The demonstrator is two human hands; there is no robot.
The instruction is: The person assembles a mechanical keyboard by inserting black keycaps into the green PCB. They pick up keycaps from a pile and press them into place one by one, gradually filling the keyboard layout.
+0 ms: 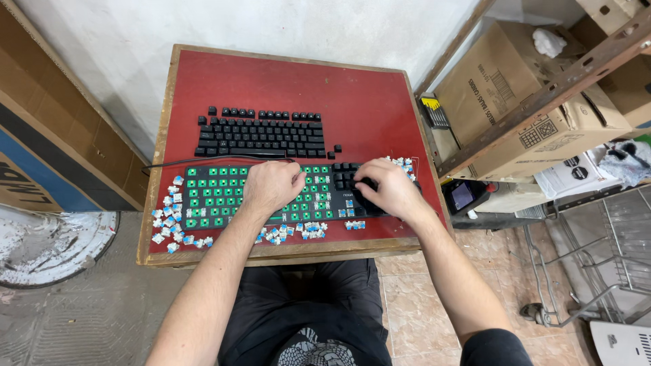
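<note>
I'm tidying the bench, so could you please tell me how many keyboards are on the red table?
2. A black keyboard with its keys on lies at the far side; a stripped keyboard with green sockets lies nearer, under the left hand and right hand.

Even, fairly bright light falls from above onto my desk [285, 74], so the red top shows no harsh glare. My left hand [271, 186] and right hand [390, 190] throw only faint, soft shadows on the stripped keyboard [217, 193] beneath them. Things at the desk's centre look sharp. Away from the desk, toward the frame edges, the wide lens bends straight lines, and the shelf beam [542, 91] to its right slants steeply
</note>
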